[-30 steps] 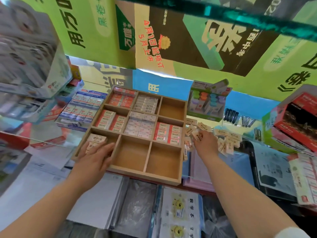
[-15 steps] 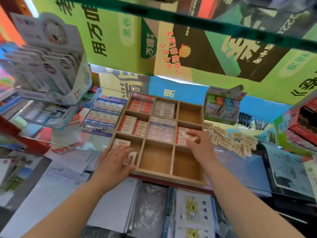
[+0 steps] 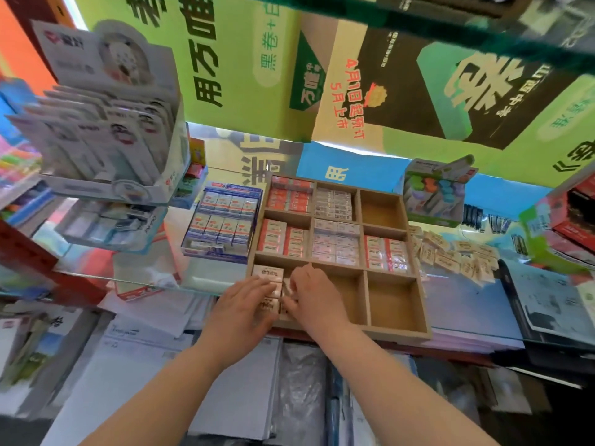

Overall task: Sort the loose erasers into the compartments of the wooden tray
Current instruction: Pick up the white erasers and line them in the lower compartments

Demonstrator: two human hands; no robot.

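A wooden tray (image 3: 424,304) with nine compartments lies on the glass counter. Its two far rows hold red and white erasers, apart from the bare far-right cell. In the near-left cell lie several beige erasers (image 3: 268,273). My left hand (image 3: 245,306) rests flat over them, fingers spread. My right hand (image 3: 311,296) reaches into the same cell from the right, fingertips on a beige eraser; whether it grips it is hidden. A pile of loose beige erasers (image 3: 457,257) lies on the counter right of the tray.
A blue box of erasers (image 3: 222,228) sits left of the tray. A green box of coloured erasers (image 3: 434,197) stands behind it on the right. Display racks crowd the left; red and green boxes (image 3: 566,226) stand at the far right. Papers lie below the counter edge.
My right hand left the loose pile, crossed the tray to the left and now meets my left hand in the near-left cell. The camera view shifted right and nearer.
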